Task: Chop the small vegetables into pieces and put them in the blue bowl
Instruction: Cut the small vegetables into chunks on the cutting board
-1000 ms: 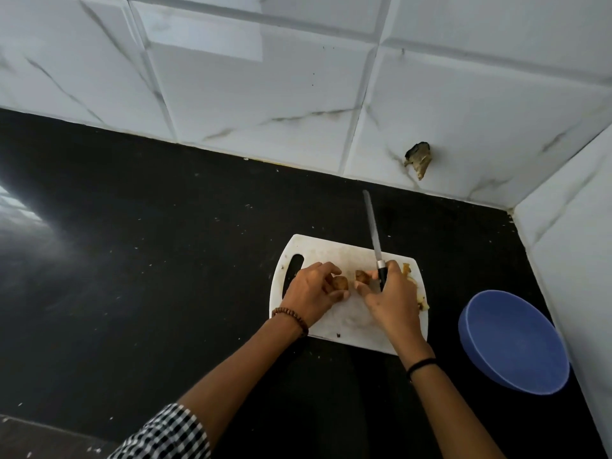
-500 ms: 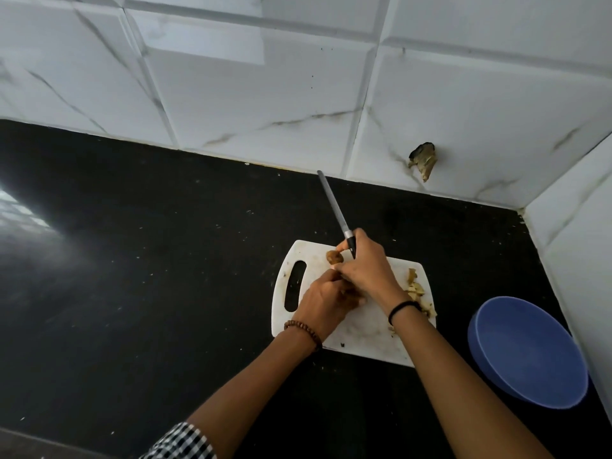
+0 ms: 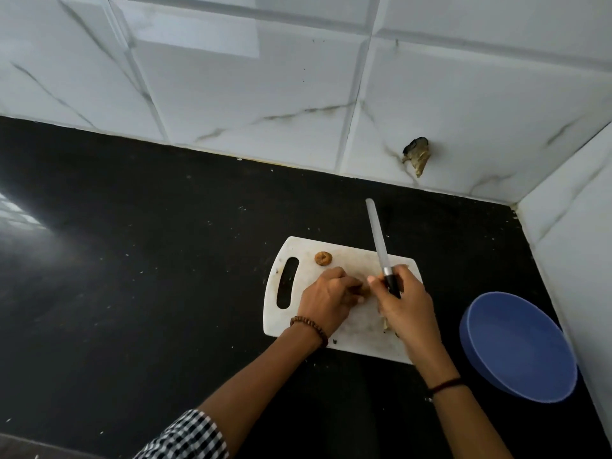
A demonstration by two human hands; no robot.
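Left hand [image 3: 326, 294] pinches a small vegetable [image 3: 363, 289] steady on the board [image 3: 357, 339], right hand [image 3: 405, 304] grips the knife [image 3: 380, 241] to slice, blue bowl [image 3: 516, 346] ready at right.

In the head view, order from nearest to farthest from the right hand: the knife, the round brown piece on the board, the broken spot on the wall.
1. knife: gripped in the right hand itself.
2. round brown piece: to the left, on the cutting board.
3. broken spot: up on the back wall.
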